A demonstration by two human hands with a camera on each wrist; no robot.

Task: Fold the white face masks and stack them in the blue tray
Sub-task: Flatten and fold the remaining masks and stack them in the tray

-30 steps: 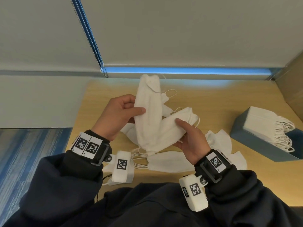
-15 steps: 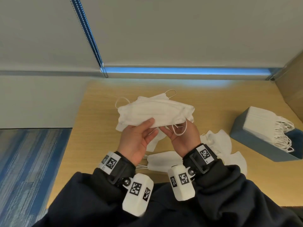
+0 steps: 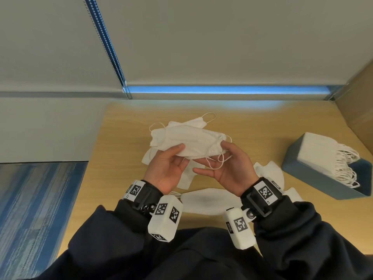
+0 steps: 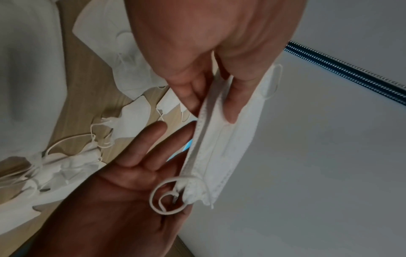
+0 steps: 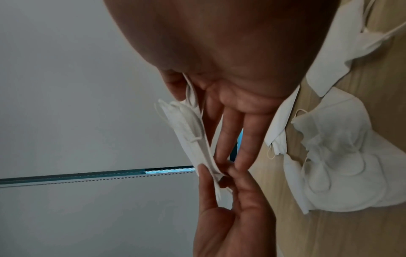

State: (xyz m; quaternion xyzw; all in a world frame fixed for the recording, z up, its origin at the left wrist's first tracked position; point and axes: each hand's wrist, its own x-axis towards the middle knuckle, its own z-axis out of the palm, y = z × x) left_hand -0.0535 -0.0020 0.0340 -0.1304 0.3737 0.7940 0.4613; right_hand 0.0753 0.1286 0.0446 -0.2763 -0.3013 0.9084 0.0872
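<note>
I hold a folded white mask (image 3: 191, 138) level above the table. My left hand (image 3: 177, 156) pinches its lower edge, thumb (image 4: 232, 104) on top and fingers beneath. My right hand (image 3: 209, 156) has the mask's right end tucked between thumb and palm, while its fingers (image 4: 151, 139) stretch out straight below the mask. An ear loop (image 4: 167, 196) curls on the right palm. At the right, the blue tray (image 3: 314, 178) holds a stack of folded masks (image 3: 321, 150). In the right wrist view the held mask (image 5: 189, 137) runs edge-on between both hands.
Several loose masks lie on the wooden table (image 3: 121, 168) under and around my hands: one near my wrists (image 3: 207, 201), one right of them (image 3: 270, 172), others behind the left hand (image 3: 149, 156). A grey wall (image 3: 222, 47) bounds the far edge.
The mask, upright and half folded a second ago, now lies level and folded. My hands turned palms up, and the right fingers have straightened out from their pinch.
</note>
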